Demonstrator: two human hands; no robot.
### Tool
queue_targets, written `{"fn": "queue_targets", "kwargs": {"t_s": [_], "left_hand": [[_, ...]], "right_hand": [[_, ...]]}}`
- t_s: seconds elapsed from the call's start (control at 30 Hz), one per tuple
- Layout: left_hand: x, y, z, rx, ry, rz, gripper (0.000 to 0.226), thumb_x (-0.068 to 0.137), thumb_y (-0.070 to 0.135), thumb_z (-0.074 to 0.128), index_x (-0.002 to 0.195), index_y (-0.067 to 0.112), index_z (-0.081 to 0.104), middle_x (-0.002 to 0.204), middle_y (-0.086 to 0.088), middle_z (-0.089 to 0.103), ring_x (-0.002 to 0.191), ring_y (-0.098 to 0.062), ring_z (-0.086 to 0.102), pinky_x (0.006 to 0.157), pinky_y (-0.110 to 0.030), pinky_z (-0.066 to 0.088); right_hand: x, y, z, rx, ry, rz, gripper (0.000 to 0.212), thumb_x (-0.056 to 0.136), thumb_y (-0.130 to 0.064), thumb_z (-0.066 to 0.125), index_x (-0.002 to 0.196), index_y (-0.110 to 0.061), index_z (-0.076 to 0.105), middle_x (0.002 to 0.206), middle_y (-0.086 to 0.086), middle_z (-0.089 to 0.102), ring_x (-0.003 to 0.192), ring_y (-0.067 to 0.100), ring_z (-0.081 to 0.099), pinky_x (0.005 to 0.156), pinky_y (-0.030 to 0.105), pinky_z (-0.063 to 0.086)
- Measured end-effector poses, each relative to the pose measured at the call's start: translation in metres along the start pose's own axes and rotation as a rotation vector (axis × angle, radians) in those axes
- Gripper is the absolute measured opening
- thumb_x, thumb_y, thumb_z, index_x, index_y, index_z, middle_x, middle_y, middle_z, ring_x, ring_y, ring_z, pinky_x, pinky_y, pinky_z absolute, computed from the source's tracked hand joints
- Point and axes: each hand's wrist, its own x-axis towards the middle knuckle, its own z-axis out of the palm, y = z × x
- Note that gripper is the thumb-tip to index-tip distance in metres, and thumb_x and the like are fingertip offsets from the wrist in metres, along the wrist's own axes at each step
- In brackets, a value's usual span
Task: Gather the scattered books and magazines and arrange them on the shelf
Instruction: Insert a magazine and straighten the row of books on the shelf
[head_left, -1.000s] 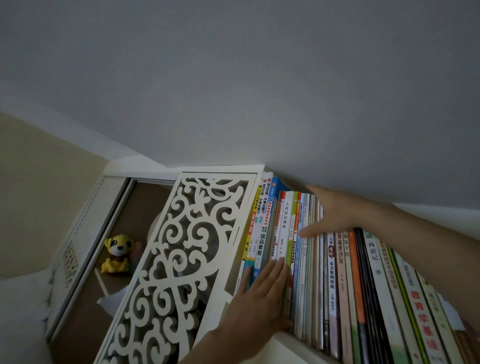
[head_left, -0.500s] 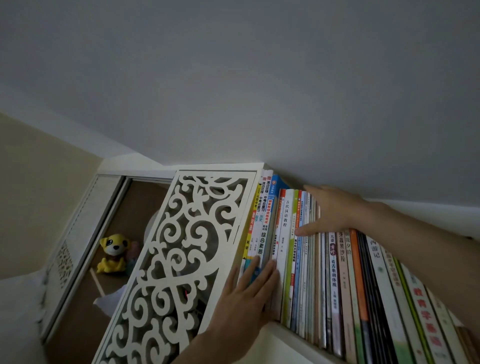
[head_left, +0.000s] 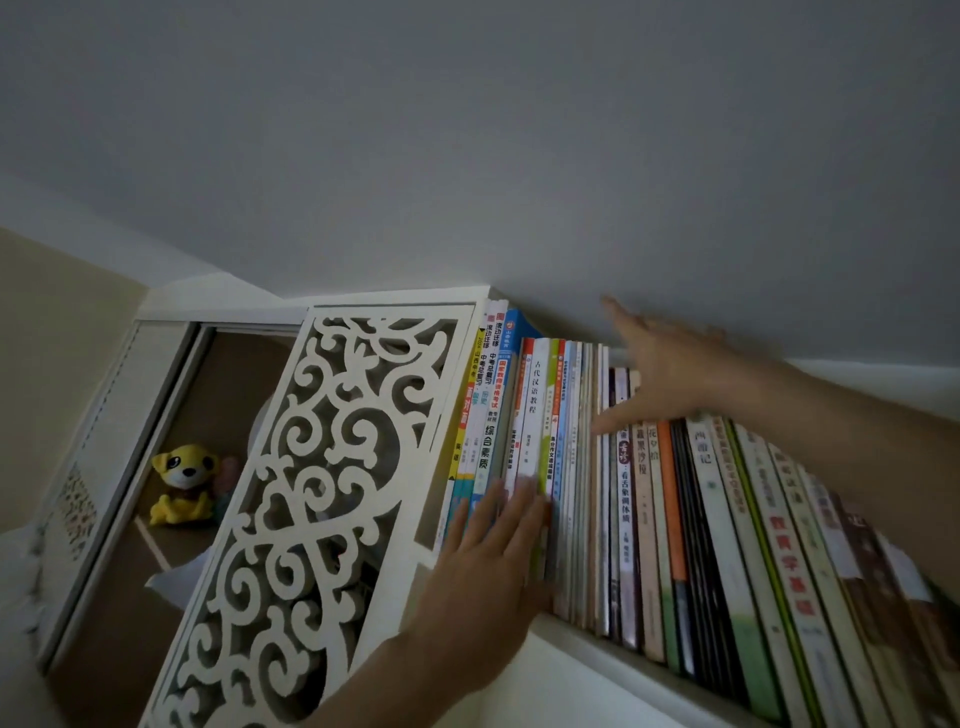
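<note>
Books (head_left: 597, 467) stand upright, packed in a row on the shelf (head_left: 623, 660), right of the panel (head_left: 322, 493). Left hand (head_left: 483, 582) flat on the spines nearest the panel, fingers (head_left: 524, 514) straight, gripping nothing. Right hand (head_left: 670, 374) blurred at the book tops farther right, fingers spread, thumb on a spine. Left of the panel: yellow plush dog (head_left: 182, 483) in a brown recess. Grey ceiling (head_left: 467, 130) above the panel.

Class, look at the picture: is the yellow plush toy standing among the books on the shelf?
No. The yellow plush toy sits beyond the carved white side panel, apart from the row of books.
</note>
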Motion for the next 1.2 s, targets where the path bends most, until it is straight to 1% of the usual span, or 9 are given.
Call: {"fn": "queue_targets", "kwargs": {"t_s": [0.1, 0.23, 0.43, 0.57, 0.67, 0.83, 0.97, 1.07, 1.2], "left_hand": [[0.006, 0.037, -0.001, -0.204, 0.011, 0.048, 0.086, 0.092, 0.058, 0.043, 0.145, 0.04, -0.023, 0.151, 0.021, -0.033, 0.137, -0.007, -0.037, 0.113, -0.038, -0.019], [0.02, 0.086, 0.007, -0.315, 0.023, 0.062, 0.107, 0.08, 0.072, 0.05, 0.145, 0.037, -0.028, 0.148, 0.019, -0.04, 0.134, -0.011, -0.043, 0.108, -0.039, -0.023], [0.029, 0.097, 0.027, -0.16, 0.002, -0.007, 0.117, 0.074, 0.079, 0.043, 0.135, 0.029, -0.044, 0.137, 0.012, -0.056, 0.124, -0.018, -0.055, 0.102, -0.041, -0.031], [0.026, 0.105, 0.021, -0.122, -0.024, -0.068, 0.113, 0.084, 0.065, 0.051, 0.134, 0.031, -0.044, 0.139, 0.01, -0.054, 0.126, -0.019, -0.053, 0.11, -0.048, -0.025], [0.017, 0.128, 0.012, -0.321, 0.084, -0.003, 0.093, 0.093, 0.053, 0.046, 0.143, 0.037, -0.03, 0.145, 0.018, -0.045, 0.131, -0.01, -0.047, 0.116, -0.045, -0.018], [0.013, 0.169, 0.017, -0.356, 0.059, 0.082, 0.118, 0.073, 0.081, 0.047, 0.144, 0.029, -0.032, 0.147, 0.012, -0.045, 0.133, -0.007, -0.044, 0.117, -0.046, -0.015], [0.015, 0.175, 0.032, -0.415, 0.057, 0.043, 0.132, 0.062, 0.088, 0.051, 0.14, 0.031, -0.039, 0.147, 0.01, -0.045, 0.133, -0.009, -0.044, 0.117, -0.051, -0.013], [0.015, 0.171, 0.035, -0.412, 0.057, 0.039, 0.13, 0.062, 0.087, 0.051, 0.138, 0.033, -0.04, 0.147, 0.01, -0.045, 0.135, -0.011, -0.043, 0.117, -0.055, -0.01], [0.01, 0.185, 0.024, -0.343, 0.123, 0.037, 0.126, 0.064, 0.074, 0.055, 0.144, 0.032, -0.032, 0.152, 0.0, -0.039, 0.139, -0.02, -0.038, 0.117, -0.058, -0.004]], "right_hand": [[-0.026, 0.038, -0.019, -0.005, -0.134, 0.074, 0.115, 0.051, -0.078, 0.072, 0.146, -0.025, 0.034, 0.136, 0.001, 0.055, 0.118, 0.022, 0.055, 0.101, 0.042, 0.044], [-0.052, 0.072, -0.009, 0.179, -0.238, 0.018, 0.057, 0.057, -0.07, 0.076, 0.101, -0.035, 0.066, 0.095, -0.013, 0.073, 0.084, 0.005, 0.068, 0.084, 0.032, 0.056], [-0.061, 0.072, 0.008, 0.219, -0.07, 0.029, 0.053, 0.062, -0.072, 0.071, 0.099, -0.035, 0.062, 0.089, -0.012, 0.07, 0.078, 0.007, 0.066, 0.077, 0.036, 0.056], [-0.093, 0.074, 0.0, -0.109, 0.092, -0.013, 0.095, 0.067, -0.089, 0.041, 0.144, -0.033, 0.032, 0.141, -0.005, 0.051, 0.126, 0.02, 0.05, 0.111, 0.056, 0.025], [-0.155, 0.102, -0.008, -0.04, 0.218, 0.076, 0.104, 0.063, -0.094, 0.031, 0.148, -0.036, 0.021, 0.154, -0.008, 0.033, 0.137, 0.016, 0.036, 0.115, 0.056, 0.019], [-0.23, 0.149, 0.013, -0.029, -0.1, 0.203, 0.129, 0.039, -0.104, 0.028, 0.147, -0.046, -0.011, 0.161, -0.007, -0.008, 0.148, 0.021, 0.005, 0.117, 0.053, 0.017], [-0.227, 0.16, 0.027, 0.029, 0.05, 0.136, 0.125, 0.045, -0.102, 0.031, 0.15, -0.041, 0.003, 0.161, -0.007, 0.008, 0.145, 0.016, 0.016, 0.117, 0.045, 0.022], [-0.241, 0.171, 0.02, 0.025, 0.206, 0.109, 0.106, 0.063, -0.093, 0.037, 0.15, -0.041, 0.008, 0.16, -0.011, 0.01, 0.147, 0.011, 0.01, 0.119, 0.049, 0.003], [-0.306, 0.214, -0.006, 0.126, 0.333, 0.404, 0.098, 0.066, -0.083, 0.056, 0.146, -0.034, 0.029, 0.156, -0.006, 0.025, 0.143, 0.017, 0.025, 0.118, 0.047, 0.016]]}}
